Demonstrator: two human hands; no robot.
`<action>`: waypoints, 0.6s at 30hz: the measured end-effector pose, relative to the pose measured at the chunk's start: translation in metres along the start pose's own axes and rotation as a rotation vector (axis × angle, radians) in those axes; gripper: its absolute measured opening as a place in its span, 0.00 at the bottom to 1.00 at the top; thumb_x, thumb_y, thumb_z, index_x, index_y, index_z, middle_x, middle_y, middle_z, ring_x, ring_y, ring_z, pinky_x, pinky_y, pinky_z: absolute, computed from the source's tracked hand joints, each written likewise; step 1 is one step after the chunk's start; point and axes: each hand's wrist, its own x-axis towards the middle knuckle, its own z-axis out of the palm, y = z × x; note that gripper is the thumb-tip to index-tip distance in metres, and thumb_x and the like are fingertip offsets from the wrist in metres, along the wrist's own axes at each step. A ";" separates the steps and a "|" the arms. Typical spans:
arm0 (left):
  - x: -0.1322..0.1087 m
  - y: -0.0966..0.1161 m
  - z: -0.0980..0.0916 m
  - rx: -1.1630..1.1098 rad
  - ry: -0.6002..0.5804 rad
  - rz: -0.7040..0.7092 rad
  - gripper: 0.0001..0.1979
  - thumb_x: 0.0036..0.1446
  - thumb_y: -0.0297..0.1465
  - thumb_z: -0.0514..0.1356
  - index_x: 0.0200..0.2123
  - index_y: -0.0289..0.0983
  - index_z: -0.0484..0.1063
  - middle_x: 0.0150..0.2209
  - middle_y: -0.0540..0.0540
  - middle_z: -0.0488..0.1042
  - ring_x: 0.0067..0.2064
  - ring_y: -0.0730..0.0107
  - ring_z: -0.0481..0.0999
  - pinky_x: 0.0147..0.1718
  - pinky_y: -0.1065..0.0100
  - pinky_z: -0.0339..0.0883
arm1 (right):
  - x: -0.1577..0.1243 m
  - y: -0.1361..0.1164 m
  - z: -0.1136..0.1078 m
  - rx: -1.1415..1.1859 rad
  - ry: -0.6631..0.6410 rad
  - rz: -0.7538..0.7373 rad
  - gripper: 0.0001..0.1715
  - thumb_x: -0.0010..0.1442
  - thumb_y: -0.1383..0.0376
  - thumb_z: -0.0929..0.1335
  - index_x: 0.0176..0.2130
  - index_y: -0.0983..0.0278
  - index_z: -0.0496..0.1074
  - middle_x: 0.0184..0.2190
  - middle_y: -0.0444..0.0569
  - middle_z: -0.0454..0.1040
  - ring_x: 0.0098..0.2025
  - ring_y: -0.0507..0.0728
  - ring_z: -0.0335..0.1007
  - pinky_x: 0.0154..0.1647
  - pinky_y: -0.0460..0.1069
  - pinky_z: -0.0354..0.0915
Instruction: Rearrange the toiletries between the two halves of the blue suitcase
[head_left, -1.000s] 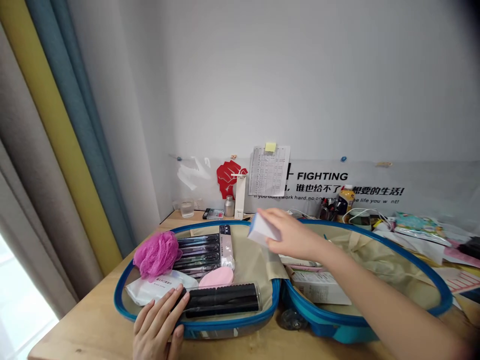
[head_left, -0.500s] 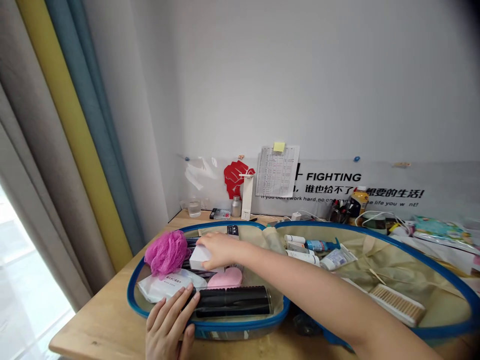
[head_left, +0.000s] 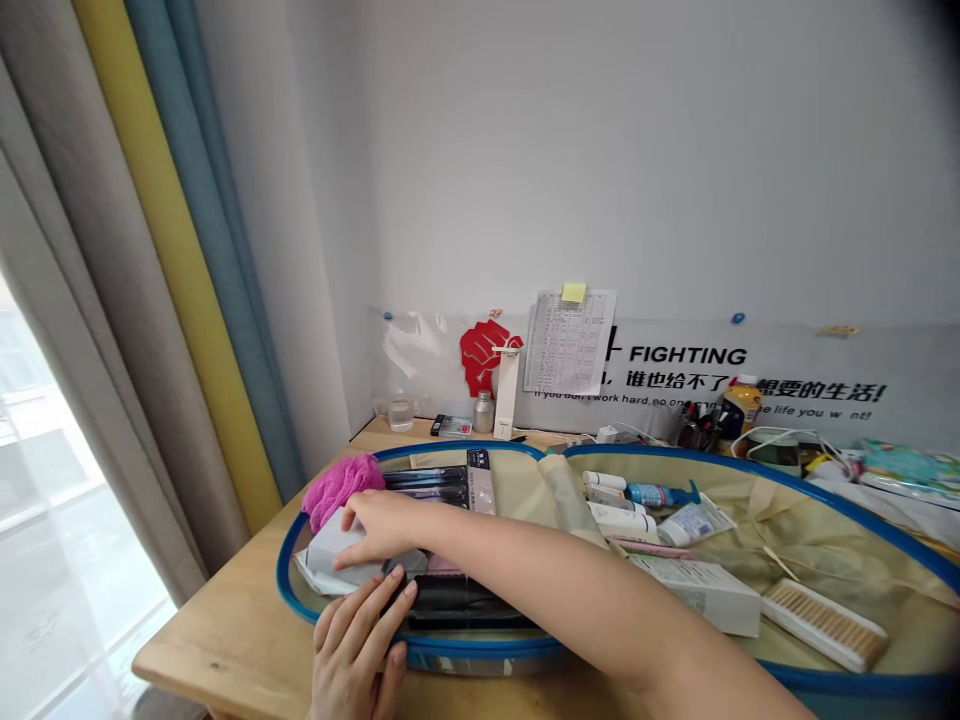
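My right hand (head_left: 382,530) reaches across from the right, its fingers closed on a small white box (head_left: 330,545). That box lies over a white soft packet (head_left: 306,575) in the left half of an opened clear bag with blue edging (head_left: 495,648). My left hand (head_left: 364,635) rests with fingers stretched out over the near rim, touching the end of a long black object (head_left: 465,605). Beyond the box is a magenta bath puff (head_left: 337,490). Behind my right wrist lies a pack of thin dark sticks (head_left: 435,483). A pink object (head_left: 442,565) is mostly hidden by my forearm.
The bag's right half holds a white carton (head_left: 709,595), a wooden-bristled brush (head_left: 825,620), a blue pump bottle (head_left: 660,494) and several tubes. Along the wall stand a glass (head_left: 400,414), a white upright stand (head_left: 506,395) and an orange-labelled bottle (head_left: 739,405).
My right hand has moved left and nearer with the white box, from over the dark sticks to over the soft packet. The left hand stays on the rim. The view has shifted slightly.
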 end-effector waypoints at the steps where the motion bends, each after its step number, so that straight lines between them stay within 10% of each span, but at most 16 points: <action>1: 0.000 0.000 0.000 0.004 -0.005 0.005 0.27 0.62 0.30 0.52 0.65 0.40 0.62 0.48 0.44 0.80 0.48 0.63 0.76 0.48 0.65 0.60 | 0.003 -0.002 0.003 0.002 -0.054 -0.022 0.29 0.57 0.53 0.72 0.52 0.67 0.72 0.52 0.57 0.76 0.51 0.61 0.74 0.44 0.49 0.68; 10: 0.002 0.000 -0.001 0.010 -0.016 0.024 0.27 0.63 0.31 0.51 0.66 0.39 0.59 0.48 0.44 0.80 0.47 0.63 0.76 0.47 0.64 0.60 | -0.027 0.025 -0.030 0.094 -0.086 -0.108 0.23 0.67 0.61 0.64 0.58 0.67 0.70 0.60 0.53 0.70 0.61 0.56 0.67 0.58 0.45 0.61; 18: 0.005 -0.001 0.000 -0.012 0.018 0.038 0.29 0.63 0.30 0.51 0.67 0.39 0.57 0.45 0.44 0.81 0.46 0.62 0.76 0.44 0.64 0.61 | -0.206 0.121 -0.101 0.255 0.227 0.433 0.20 0.62 0.52 0.64 0.43 0.63 0.75 0.42 0.51 0.79 0.44 0.57 0.74 0.47 0.50 0.65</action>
